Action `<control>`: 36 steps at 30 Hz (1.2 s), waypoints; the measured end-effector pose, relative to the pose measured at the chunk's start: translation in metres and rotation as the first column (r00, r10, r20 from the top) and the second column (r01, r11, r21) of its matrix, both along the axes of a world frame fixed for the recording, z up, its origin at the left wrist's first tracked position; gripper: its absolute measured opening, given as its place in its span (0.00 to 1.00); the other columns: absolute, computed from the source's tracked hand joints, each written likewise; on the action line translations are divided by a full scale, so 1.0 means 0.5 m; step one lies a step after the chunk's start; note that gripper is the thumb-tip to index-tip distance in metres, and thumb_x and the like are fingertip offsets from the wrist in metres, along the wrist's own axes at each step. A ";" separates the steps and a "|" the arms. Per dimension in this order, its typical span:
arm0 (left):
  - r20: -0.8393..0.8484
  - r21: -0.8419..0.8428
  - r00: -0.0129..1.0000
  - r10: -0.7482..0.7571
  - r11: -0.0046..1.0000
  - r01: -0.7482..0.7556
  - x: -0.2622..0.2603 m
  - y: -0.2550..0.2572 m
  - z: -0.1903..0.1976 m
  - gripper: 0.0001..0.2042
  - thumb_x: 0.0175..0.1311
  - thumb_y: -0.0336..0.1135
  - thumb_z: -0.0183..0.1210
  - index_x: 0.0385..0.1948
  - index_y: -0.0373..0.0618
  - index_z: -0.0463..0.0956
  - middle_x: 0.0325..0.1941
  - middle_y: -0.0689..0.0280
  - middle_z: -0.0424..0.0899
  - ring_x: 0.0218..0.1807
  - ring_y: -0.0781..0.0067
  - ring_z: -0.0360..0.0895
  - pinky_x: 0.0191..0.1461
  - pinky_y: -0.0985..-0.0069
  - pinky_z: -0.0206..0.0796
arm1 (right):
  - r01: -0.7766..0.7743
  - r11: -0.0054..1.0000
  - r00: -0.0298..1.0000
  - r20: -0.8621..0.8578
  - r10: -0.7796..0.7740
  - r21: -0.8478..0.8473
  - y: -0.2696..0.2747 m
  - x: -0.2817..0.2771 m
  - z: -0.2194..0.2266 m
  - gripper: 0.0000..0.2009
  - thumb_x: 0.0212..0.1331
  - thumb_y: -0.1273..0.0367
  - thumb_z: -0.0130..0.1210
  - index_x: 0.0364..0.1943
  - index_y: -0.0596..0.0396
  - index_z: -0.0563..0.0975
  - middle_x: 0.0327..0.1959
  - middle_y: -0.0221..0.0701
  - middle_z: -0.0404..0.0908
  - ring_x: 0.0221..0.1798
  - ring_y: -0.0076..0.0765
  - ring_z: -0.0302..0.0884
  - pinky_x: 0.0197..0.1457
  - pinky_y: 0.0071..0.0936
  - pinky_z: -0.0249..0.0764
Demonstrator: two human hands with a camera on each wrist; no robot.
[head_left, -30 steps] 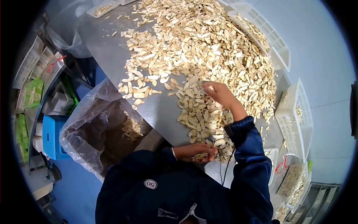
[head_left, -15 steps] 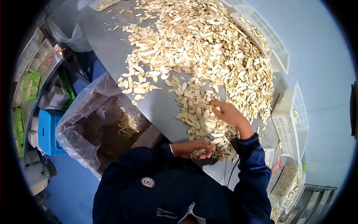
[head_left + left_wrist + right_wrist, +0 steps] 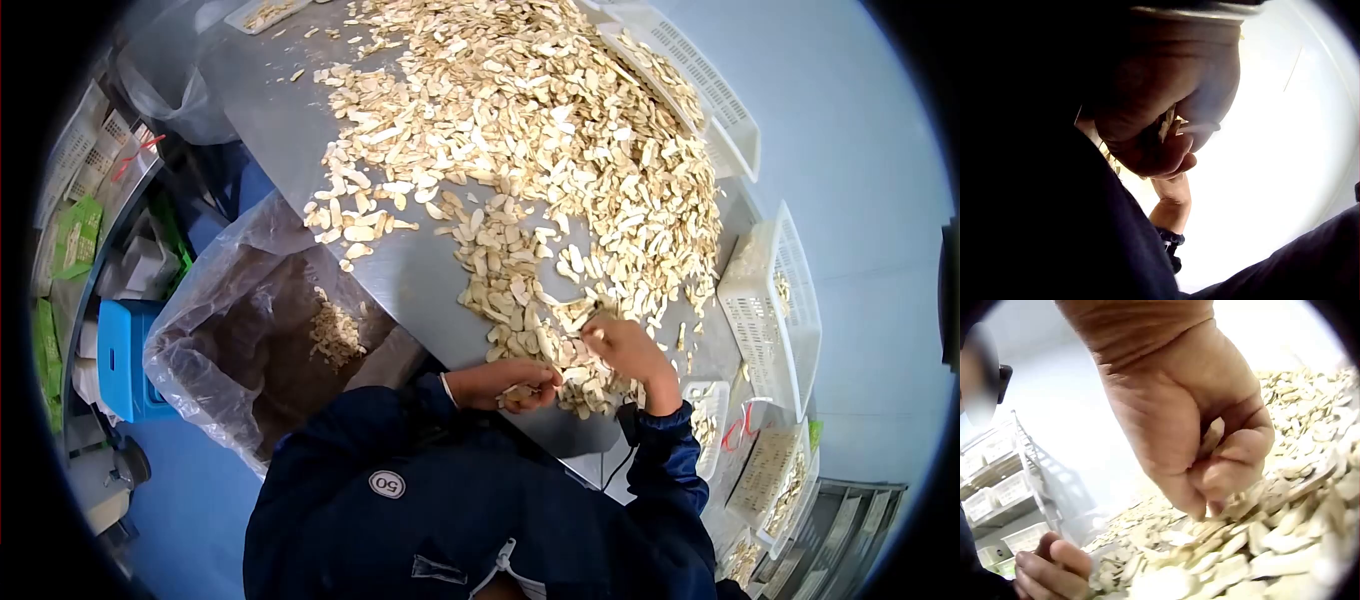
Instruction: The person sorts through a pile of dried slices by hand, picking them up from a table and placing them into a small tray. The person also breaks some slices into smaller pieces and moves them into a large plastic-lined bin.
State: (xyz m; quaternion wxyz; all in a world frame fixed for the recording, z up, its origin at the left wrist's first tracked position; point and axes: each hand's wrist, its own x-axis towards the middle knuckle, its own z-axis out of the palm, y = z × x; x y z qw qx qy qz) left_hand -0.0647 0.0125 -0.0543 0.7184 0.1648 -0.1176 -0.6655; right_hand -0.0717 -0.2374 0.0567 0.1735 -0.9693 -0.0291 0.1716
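A large heap of pale, dried-looking slices (image 3: pixel 480 110), resembling sliced mushroom, covers the metal table (image 3: pixel 400 285). A smaller heap (image 3: pixel 495 260) extends from it toward the person. At the near edge of this smaller heap, my left hand (image 3: pixel 505 385) curls round several slices (image 3: pixel 1166 125), partly hidden by its fingers. My right hand (image 3: pixel 632 352) is just right of it, low over the slices. In the right wrist view, its fingers curl round a slice (image 3: pixel 1213 435), and thumb and fingertips meet close above the heap.
Left of the table stands a bin lined with a clear plastic bag (image 3: pixel 205 330), some slices at its bottom. A blue stool (image 3: pixel 125 360) is beyond it. White slotted baskets (image 3: pixel 755 290) line the table's right side. A shelving rack (image 3: pixel 1010 503) holds more baskets.
My right hand has come back toward the person across the smaller heap, to beside the left hand. The left hand stays curled round its slices and has shifted slightly.
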 end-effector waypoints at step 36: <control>-0.075 0.026 0.996 0.046 0.999 -0.044 -0.005 0.000 -0.006 0.20 0.78 0.51 0.44 0.48 0.42 0.74 0.39 0.65 0.78 0.29 0.81 0.71 0.20 0.87 0.59 | 0.132 0.905 0.970 0.134 -0.201 0.405 0.134 -0.089 0.094 0.11 0.67 0.70 0.55 0.50 0.59 0.80 0.36 0.42 0.85 0.37 0.45 0.85 0.42 0.35 0.79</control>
